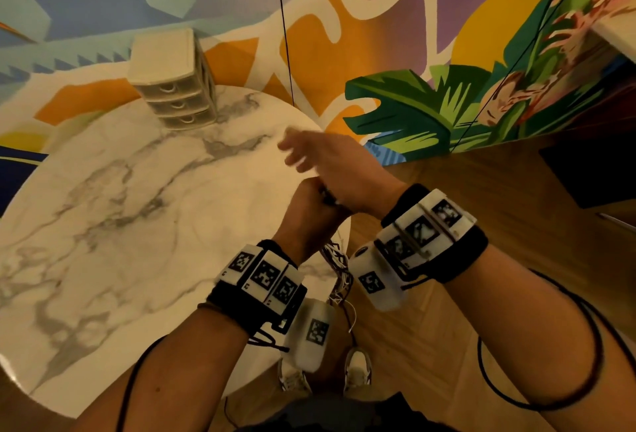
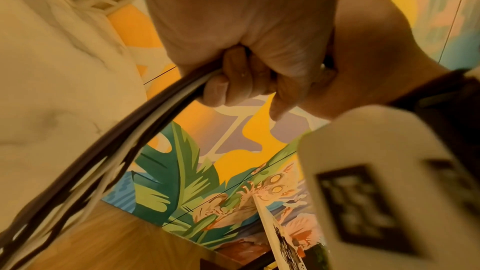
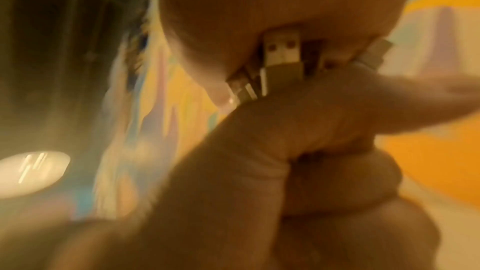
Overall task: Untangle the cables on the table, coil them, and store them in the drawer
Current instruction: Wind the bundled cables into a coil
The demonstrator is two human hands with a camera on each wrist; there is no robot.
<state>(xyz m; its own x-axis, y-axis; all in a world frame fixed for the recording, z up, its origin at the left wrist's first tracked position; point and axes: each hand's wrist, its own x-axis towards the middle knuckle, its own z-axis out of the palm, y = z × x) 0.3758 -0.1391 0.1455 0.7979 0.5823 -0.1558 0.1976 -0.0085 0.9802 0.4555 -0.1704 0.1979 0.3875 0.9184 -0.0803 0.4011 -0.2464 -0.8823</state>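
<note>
The cables [image 2: 124, 141], a bundle of dark and white strands, are gathered in the left hand [image 1: 309, 208], which is closed in a fist around them above the right edge of the table [image 1: 120, 208]. From the left wrist view the bundle leaves the underside of the fist and sweeps down toward the lower left, the strands lying side by side near the hand and spreading apart further down. In the head view the loose lengths [image 1: 339, 270] hang below the fist, between the two wrists, past the table's edge and toward the wooden floor [image 1: 430, 345]. In the right wrist view several metal USB plugs [image 3: 281, 56] stick out together from one end of the fist.

The right hand [image 1: 330, 163] sits right against the left fist, its palm over the plug end and its fingers [image 1: 292, 152] spread and blurred; whether it has hold of anything cannot be told.

The round white marble table carries a small cream drawer unit [image 1: 175, 80] at its far side, its three drawers closed, well apart from the hands. Behind it runs a painted wall [image 1: 413, 35] with orange shapes and green leaves. Both wrists wear black bands with white marker blocks [image 1: 265, 273]
</note>
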